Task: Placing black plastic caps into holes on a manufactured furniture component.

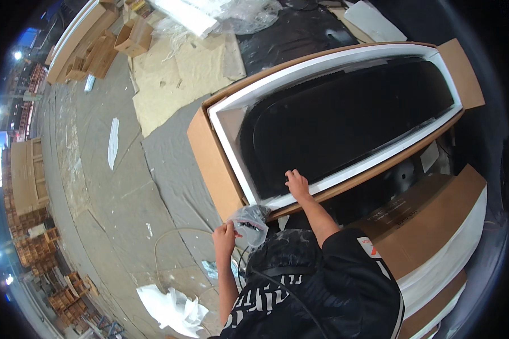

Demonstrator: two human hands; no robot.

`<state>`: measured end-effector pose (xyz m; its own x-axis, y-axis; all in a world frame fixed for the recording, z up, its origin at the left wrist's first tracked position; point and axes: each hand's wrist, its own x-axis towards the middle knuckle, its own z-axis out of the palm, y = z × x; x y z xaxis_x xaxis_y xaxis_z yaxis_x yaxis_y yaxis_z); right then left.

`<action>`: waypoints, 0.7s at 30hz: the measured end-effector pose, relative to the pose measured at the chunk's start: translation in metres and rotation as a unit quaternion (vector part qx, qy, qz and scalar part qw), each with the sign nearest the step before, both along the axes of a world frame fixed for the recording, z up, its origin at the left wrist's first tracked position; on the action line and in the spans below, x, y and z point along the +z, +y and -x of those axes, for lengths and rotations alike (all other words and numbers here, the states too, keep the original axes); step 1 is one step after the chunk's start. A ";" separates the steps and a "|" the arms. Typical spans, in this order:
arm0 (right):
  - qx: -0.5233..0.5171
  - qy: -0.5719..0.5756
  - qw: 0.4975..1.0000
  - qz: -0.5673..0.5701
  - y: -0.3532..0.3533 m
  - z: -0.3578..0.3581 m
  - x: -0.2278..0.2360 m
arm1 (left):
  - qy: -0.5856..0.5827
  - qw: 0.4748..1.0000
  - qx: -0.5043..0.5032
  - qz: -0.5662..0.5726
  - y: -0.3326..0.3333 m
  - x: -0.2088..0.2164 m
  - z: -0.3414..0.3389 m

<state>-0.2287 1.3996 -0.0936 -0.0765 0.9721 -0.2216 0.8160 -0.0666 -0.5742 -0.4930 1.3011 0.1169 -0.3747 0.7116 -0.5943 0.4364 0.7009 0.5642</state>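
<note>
My left hand (225, 233) grips the rim of a clear plastic bag (250, 225) with small dark pieces inside. The bag is beside the near left corner of a long cardboard box (212, 164). White foam (232, 155) lines that box around a large black panel (345, 116) with a rounded end. Over the panel's near edge, my right hand (297, 185) has its fingers curled in, close to the black surface. Whatever its fingertips hold, if anything, is too small and dark to make out.
Another cardboard box (418, 223) with white foam lies at the right. White foam wrap (175, 309) is on the floor at lower left, near a thin hose (158, 248). Flattened tan cardboard (181, 76), plastic sheeting (246, 14) and small open boxes (134, 37) lie beyond.
</note>
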 end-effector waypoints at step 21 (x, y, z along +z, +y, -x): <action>0.294 -0.239 0.913 -0.153 0.006 0.002 -0.012 | 0.016 0.999 0.024 -0.013 -0.004 -0.002 -0.002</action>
<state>-0.2308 1.4051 -0.1057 -0.5701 0.8166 -0.0905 0.8216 0.5667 -0.0622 -0.4909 1.2968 0.1144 -0.4279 0.7077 -0.5622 0.4208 0.7064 0.5691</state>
